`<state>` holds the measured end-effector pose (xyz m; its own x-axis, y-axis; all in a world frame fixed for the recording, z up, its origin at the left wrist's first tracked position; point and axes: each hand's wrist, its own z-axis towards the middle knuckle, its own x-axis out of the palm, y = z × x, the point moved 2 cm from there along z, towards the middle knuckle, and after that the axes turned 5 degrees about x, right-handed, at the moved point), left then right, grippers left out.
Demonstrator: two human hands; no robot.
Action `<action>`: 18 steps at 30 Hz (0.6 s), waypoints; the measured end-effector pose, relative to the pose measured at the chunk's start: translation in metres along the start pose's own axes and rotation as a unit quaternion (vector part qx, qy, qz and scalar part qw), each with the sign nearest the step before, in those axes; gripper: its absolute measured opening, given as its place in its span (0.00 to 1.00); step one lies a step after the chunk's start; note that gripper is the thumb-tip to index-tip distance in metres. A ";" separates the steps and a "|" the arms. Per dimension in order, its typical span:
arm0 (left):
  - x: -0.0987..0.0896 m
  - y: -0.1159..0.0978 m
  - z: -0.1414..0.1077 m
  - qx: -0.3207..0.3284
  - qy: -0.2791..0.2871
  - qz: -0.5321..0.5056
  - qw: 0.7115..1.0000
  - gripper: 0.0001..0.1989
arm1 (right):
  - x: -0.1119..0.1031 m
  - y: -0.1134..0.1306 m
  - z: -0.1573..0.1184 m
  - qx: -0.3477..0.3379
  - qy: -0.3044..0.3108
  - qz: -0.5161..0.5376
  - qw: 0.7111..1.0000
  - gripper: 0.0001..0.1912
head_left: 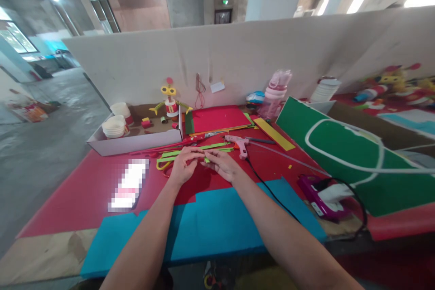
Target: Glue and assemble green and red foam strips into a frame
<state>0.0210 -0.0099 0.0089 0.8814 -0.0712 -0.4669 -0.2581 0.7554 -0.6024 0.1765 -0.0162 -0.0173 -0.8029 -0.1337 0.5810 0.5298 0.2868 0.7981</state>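
Observation:
Both hands meet over the red table covering (190,188). A small green piece (207,160) is pinched in the fingers of my right hand (220,164). Close beside it is my left hand (185,163), its thumb and fingers drawn together near the piece; whether it also holds something is too small to tell. Long green paper strips (171,154) lie just behind the hands, with yellow scissor-like handles (159,164) partly under them. A pink glue gun (240,144) rests to the right of the strips, its black cord running toward me.
A white tray (136,145) holds paper cups (113,127) and a small figure (170,104). Blue sheets (204,231) cover the near edge. At right are a purple power strip (321,199), a green board (340,154), a yellow strip (274,133) and a pink bottle (275,93); a phone-like bright object (129,186) lies left.

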 end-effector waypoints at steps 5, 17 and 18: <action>-0.003 0.006 -0.001 -0.053 -0.025 -0.065 0.996 0.11 | 0.002 -0.001 0.000 0.003 0.008 -0.010 1.000 0.17; -0.001 0.016 -0.005 -0.158 -0.086 -0.029 0.983 0.21 | -0.005 0.003 0.008 -0.080 -0.079 -0.030 0.993 0.17; 0.000 0.017 -0.005 -0.156 -0.082 -0.039 0.984 0.19 | -0.005 0.003 0.008 -0.084 -0.078 -0.023 0.993 0.17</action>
<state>0.0143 -0.0001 -0.0050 0.9490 0.0050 -0.3153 -0.2731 0.5130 -0.8138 0.1798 -0.0074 -0.0189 -0.8532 0.0095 0.5215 0.5187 0.1207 0.8464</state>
